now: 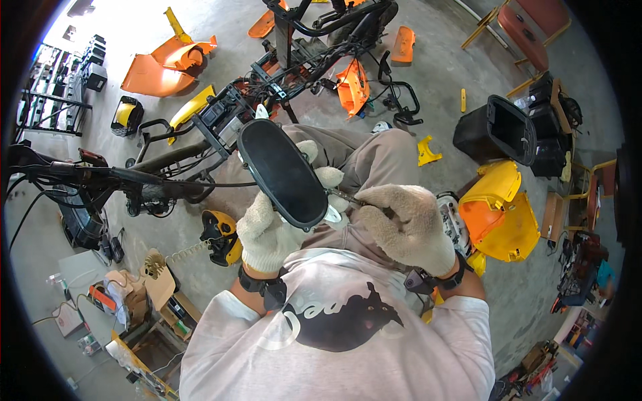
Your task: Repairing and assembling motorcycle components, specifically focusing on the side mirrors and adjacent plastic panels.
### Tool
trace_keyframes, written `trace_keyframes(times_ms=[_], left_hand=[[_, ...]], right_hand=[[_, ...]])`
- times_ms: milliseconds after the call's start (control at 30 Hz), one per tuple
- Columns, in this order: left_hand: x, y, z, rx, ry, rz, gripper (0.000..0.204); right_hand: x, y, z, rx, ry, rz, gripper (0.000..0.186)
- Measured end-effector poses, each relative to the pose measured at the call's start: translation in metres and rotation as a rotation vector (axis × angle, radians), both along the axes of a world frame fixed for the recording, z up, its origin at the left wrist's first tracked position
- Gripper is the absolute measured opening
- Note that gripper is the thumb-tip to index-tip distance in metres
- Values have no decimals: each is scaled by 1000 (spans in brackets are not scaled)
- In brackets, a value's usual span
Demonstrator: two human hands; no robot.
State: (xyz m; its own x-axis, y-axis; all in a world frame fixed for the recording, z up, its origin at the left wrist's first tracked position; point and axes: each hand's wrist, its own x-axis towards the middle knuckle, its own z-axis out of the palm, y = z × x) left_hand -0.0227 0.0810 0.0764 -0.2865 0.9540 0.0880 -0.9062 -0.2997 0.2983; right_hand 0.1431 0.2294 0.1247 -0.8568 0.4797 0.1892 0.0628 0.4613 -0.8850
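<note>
A black oval panel with a glossy face, perhaps a display unit, is held tilted over my lap. My left hand, in a cream knitted glove, grips it from beneath; gloved fingertips show past its right edge. White tabs stick out at its top and lower right. My right hand, in a matching glove, is closed around a thin rod-like tool, whose tip reaches the panel's right edge. Beside the panel stands a stripped vehicle frame with exposed wiring; a dark cable runs from there toward the panel.
Orange body panels lie on the concrete floor beyond the frame. Yellow and orange covers and a black bin are on the right. A yellow-black part with a coiled cord sits near my left arm. Red chairs stand far right.
</note>
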Motion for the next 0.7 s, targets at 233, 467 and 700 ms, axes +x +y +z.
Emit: trace_keyframes(times_ms=[233, 467, 700], left_hand=[[0, -1, 1, -12, -5, 4, 90], [-1, 1, -1, 9, -44, -19, 95], [-2, 1, -3, 32, -85, -51, 95]], right_hand=[[0, -1, -2, -1, 39, 1, 12], [-3, 2, 0, -34, 40, 8, 10], [-3, 5, 6, 4, 31, 39, 10]])
